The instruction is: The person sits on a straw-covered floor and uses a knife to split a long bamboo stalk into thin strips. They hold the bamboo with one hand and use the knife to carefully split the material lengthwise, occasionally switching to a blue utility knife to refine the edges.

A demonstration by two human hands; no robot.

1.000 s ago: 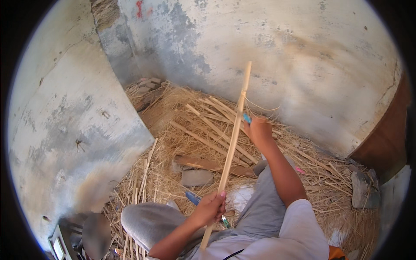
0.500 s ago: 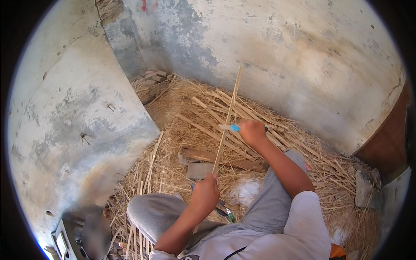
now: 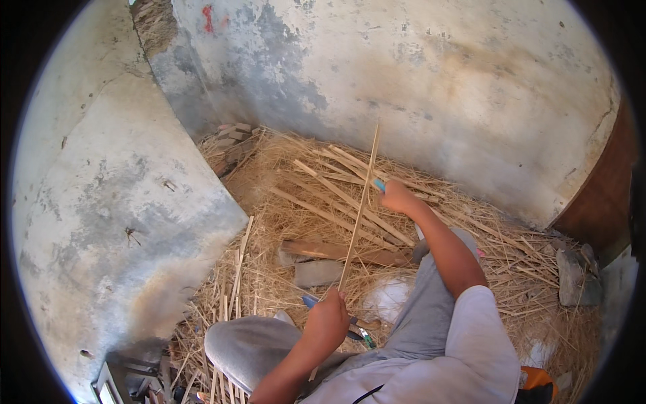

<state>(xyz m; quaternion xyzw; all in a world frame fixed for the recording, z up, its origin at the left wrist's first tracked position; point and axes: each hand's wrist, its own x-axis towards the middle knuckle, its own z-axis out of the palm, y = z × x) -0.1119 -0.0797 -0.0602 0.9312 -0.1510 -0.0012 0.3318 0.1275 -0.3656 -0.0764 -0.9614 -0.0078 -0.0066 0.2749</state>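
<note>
My left hand (image 3: 328, 323), fingers closed, grips the near end of a long, thin strip of split bamboo or wood (image 3: 359, 225). The strip slants up and away from me, its far tip free in front of the wall. My right hand (image 3: 400, 196) is closed around a knife (image 3: 380, 184) with a light blue part at the front of its handle. That knife is beside the upper half of the strip; its blade is hard to make out, and I cannot tell whether it touches. Below the left hand, between my legs, are a blue-handled tool (image 3: 309, 301) and a green-handled tool (image 3: 367, 339).
Straw-like shavings (image 3: 262, 232) and loose strips (image 3: 330, 195) cover the ground. Ahead lie a wooden plank (image 3: 323, 250) and a grey block (image 3: 317, 274). Worn walls rise ahead (image 3: 417, 87) and at left (image 3: 128, 202). A grey stone (image 3: 577, 279) stands at right.
My right hand and the knife have moved outward along the strip. My left hand has drawn nearer to me with the strip. The whole view has shifted slightly.
</note>
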